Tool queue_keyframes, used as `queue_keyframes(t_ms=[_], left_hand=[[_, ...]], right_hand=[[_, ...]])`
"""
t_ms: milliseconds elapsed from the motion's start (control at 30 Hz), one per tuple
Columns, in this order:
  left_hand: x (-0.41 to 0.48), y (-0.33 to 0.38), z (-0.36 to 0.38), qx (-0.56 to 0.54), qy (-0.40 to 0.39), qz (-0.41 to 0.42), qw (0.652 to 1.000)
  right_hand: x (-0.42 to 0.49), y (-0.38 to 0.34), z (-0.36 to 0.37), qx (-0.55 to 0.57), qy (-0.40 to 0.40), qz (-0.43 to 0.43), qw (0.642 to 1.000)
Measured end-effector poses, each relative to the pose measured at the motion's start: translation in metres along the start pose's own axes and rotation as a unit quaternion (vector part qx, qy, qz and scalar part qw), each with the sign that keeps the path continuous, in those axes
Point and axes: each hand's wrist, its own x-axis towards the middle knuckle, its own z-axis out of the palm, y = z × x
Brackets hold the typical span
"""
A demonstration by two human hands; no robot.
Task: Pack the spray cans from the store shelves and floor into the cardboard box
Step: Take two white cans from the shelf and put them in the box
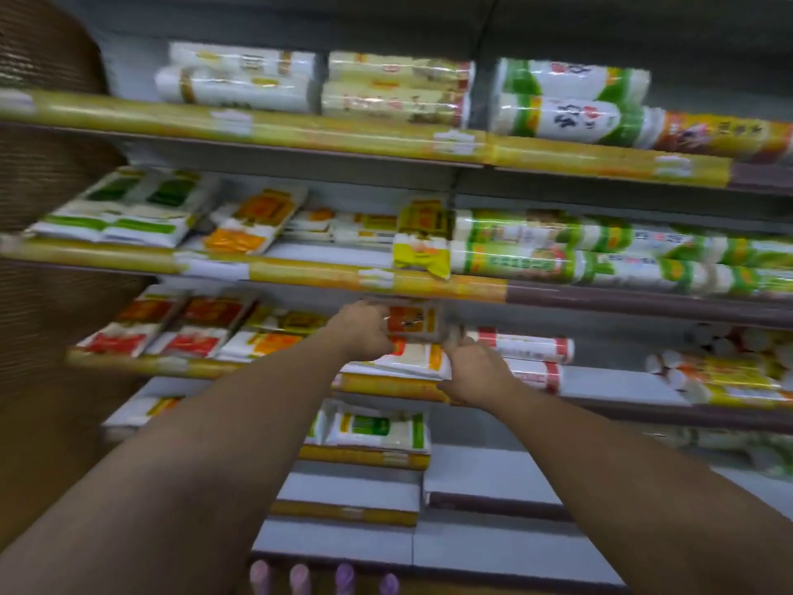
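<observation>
The left hand [364,332] curls its fingers round the left end of an orange-labelled packet [410,322]. The right hand [476,371] seems to pinch the packet's lower right corner, though blur hides its fingertips. Just under the packet lies a stack of flat bags [412,365]. Well below the packet, between the two forearms, show four purple caps [343,577] — probably the spray cans, standing upright, their bodies out of view. Reaching them means letting go and drawing back down; the left forearm passes nearer. Far left of the packet, brown corrugated cardboard [47,186] — perhaps the box.
</observation>
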Motion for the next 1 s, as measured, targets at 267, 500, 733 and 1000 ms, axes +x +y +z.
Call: queue_keyframes(t_ms=[267,500,733,1000], left_hand=[[-0.005,-0.121,0.037,-0.013,-0.054,-0.070,0.996],[0.013,-0.164,0.117,-0.023,-0.116,-0.029,0.993],[0.021,-0.181,0.239,-0.085,-0.220,-0.041,0.971],[0.003,-0.171,0.386,-0.113,-0.288,-0.097,0.946]], right_hand=[[0.041,-0.085,0.063,0.021,-0.069,-0.028,0.997],[0.061,-0.118,0.140,0.037,-0.145,0.016,0.989],[0.048,-0.120,0.243,0.050,-0.255,0.057,0.964],[0.036,-0.088,0.371,0.073,-0.354,0.064,0.930]])
